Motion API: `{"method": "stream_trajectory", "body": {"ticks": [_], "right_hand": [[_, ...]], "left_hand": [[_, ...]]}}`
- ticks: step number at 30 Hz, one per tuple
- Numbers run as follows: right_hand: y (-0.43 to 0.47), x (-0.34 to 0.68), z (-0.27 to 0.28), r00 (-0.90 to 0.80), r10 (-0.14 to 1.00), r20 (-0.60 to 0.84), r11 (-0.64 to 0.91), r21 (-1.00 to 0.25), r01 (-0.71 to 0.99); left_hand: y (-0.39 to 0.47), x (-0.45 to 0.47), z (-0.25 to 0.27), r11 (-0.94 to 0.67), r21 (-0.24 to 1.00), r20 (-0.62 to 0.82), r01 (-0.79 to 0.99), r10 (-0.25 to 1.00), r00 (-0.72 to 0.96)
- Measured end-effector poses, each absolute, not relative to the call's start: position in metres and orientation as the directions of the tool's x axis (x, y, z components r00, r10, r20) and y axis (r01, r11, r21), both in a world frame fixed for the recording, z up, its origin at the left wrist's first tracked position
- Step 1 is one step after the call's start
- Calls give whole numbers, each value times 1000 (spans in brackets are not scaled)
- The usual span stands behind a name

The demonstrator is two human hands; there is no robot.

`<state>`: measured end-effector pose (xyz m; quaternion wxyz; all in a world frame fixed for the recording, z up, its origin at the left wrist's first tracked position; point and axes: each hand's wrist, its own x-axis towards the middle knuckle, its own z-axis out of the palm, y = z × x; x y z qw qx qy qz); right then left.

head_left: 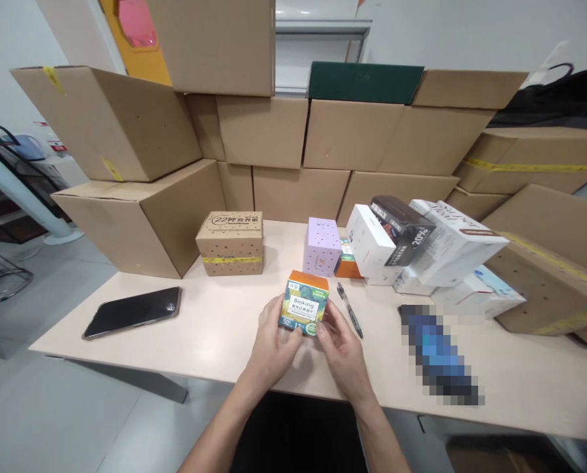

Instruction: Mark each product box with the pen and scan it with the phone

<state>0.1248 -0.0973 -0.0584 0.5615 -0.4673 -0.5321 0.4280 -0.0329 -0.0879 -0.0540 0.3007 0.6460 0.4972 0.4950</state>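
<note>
Between my two hands is a small carton (303, 305) with an orange top and a green, yellow and blue front marked "Binking". My left hand (275, 338) grips its left side, the thumb at the lower front edge. My right hand (341, 345) holds the lower right side, thumb against the front. The carton's front leans toward me; its back and underside are hidden. A dark pen (350, 310) lies just right of it. Behind stands a lilac dotted box (322, 244), with another orange-bottomed carton (348, 266) partly hidden beside it.
A brown dotted box (232, 246) stands at the table's back left, and a black phone (133, 311) lies near the left edge. White boxes (372, 243) and a dark box (402, 226) pile up at right. A blurred-out device (438, 355) lies in front. Large cardboard boxes (298, 194) wall the back.
</note>
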Motion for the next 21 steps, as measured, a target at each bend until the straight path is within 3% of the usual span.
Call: {"method": "stream_trajectory", "body": {"ticks": [3,9,12,17,21], "right_hand": [[-99,128,-59,49,970,239,230,-963,140],[-100,130,-58,-36,952,304,301,-908,290],[-100,127,-58,11,953,304,293,-927,233],[-101,124,-58,99,979,178,181,-983,-28],[-102,124,-56,123,979,164,173,-983,-67]], "left_hand": [[-90,-29,-47,-267,847,302,460,953,-2],[-88,-24,-46,-173,844,264,508,958,-112],[-87,-24,-46,-185,873,265,451,956,-121],[-88,-24,-44,-159,969,174,188,982,-68],[-88,-26,-43,-148,988,147,37,988,36]]}}
